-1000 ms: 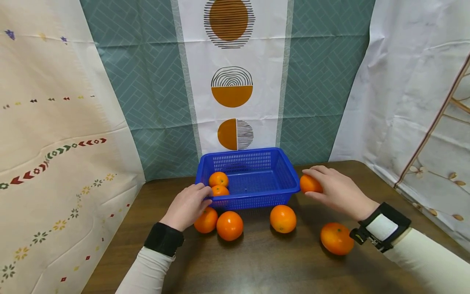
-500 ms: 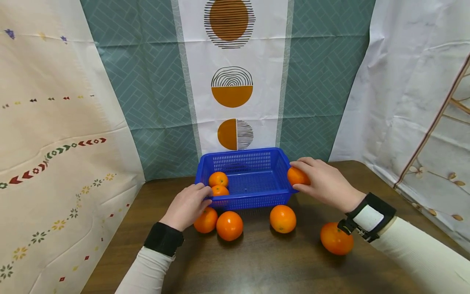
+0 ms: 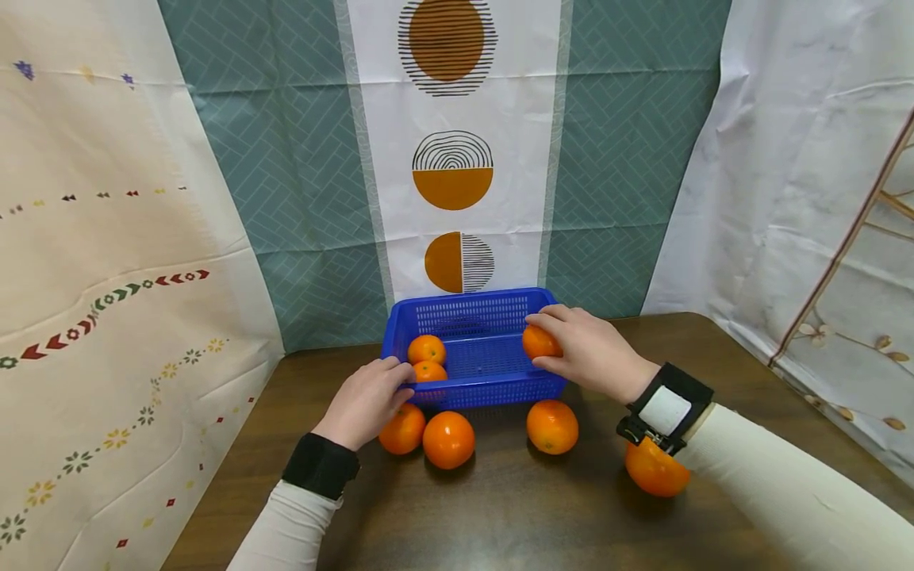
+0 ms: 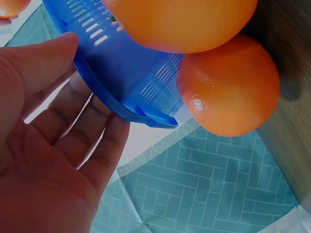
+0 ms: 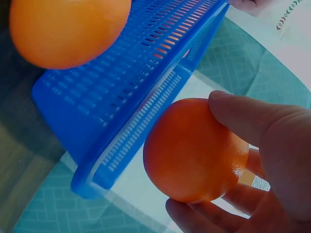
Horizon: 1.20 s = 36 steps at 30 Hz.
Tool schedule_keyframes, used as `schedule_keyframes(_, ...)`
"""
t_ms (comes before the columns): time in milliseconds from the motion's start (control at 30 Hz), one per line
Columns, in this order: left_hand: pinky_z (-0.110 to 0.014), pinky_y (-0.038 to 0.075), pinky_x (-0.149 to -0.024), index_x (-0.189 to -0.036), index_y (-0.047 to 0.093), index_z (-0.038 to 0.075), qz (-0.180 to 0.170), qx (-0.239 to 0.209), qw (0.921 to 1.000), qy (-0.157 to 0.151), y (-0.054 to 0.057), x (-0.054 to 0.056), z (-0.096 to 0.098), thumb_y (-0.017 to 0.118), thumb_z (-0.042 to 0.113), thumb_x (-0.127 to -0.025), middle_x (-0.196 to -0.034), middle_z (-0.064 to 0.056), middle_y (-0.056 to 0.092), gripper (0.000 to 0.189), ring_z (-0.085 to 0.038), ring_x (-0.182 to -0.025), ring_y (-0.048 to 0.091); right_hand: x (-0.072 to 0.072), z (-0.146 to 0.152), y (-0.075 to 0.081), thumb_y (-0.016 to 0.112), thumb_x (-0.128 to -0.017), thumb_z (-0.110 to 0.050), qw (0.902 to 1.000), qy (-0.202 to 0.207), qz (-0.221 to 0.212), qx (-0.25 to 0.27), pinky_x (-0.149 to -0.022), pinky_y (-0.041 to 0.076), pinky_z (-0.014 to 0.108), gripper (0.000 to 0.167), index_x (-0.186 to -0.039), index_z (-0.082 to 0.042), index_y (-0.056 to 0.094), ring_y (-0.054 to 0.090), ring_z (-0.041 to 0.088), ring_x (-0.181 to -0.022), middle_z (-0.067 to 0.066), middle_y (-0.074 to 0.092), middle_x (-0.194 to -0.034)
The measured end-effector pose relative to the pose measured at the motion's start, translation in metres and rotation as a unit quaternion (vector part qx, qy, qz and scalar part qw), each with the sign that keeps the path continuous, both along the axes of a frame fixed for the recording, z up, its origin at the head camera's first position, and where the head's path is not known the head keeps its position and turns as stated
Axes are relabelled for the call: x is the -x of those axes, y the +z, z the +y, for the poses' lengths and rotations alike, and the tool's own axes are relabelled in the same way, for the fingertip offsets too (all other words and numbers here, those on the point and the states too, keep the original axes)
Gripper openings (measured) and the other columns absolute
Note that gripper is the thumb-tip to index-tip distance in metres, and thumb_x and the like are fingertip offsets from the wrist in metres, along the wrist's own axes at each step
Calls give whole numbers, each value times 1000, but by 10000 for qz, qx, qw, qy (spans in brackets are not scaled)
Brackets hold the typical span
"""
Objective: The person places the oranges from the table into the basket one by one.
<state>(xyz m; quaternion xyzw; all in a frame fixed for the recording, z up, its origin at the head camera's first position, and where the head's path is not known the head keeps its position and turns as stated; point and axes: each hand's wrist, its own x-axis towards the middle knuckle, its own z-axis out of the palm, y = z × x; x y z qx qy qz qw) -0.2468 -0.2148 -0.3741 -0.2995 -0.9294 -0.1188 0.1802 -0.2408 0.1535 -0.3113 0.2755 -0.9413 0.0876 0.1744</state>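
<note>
A blue plastic basket with slotted walls stands at the back of the table. My left hand pinches its front left rim, thumb on one side and fingers on the other, as the left wrist view shows. Between the thumb and fingers of my right hand is an orange, held over the basket's right side. Two oranges, one behind and one in front, lie in the basket's left part; the front one is partly hidden by the rim and my left hand.
On the wooden table, two oranges, left and right, lie before the basket's left side. Another orange lies before its right side. A further orange is partly under my right wrist. Patterned cloth hangs behind.
My right hand has carried its orange leftward, from outside the basket's right end to over the inside. The left hand has kept its grip on the rim.
</note>
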Motion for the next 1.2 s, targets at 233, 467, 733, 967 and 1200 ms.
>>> schedule_keyframes(233,-40,57,-83,-109,73,12,-92,-12,10000,11,-1,0,1,88,10,-95,-91,2,61,21,-22,-85,58,10,-16,-4,91,-95,-28,9999,101,-51,-8,-94,63,55,63,-148,-6,67,68,41,-117,21,66,-143)
schedule_keyframes(467,-40,56,-80,-106,72,13,25,31,10000,-27,-1,0,0,88,10,-95,-90,2,59,20,-22,-83,58,20,-29,-7,91,-95,-31,9996,61,-270,-24,-94,62,52,63,-148,-7,67,68,38,-117,18,66,-142)
schedule_keyframes(733,-41,55,-80,-105,71,13,177,4,9998,-114,0,1,-1,88,9,-95,-91,2,60,20,-23,-85,58,34,-48,-9,89,-97,-34,9987,12,-472,-186,-94,61,51,60,-147,-9,69,68,37,-117,17,67,-141)
schedule_keyframes(967,-40,54,-78,-106,71,12,150,-21,9998,-143,0,1,1,88,9,-96,-90,2,58,20,-23,-83,58,46,-62,-15,87,-98,-34,9971,15,-744,-132,-93,60,48,60,-148,-7,68,69,35,-113,18,67,-141)
schedule_keyframes(1200,-39,54,-79,-106,71,13,38,27,10000,-29,2,0,1,88,10,-96,-90,2,59,20,-22,-83,57,56,-76,-23,86,-99,-37,9933,-108,-1150,-37,-95,59,46,61,-150,-9,67,68,31,-110,16,68,-139)
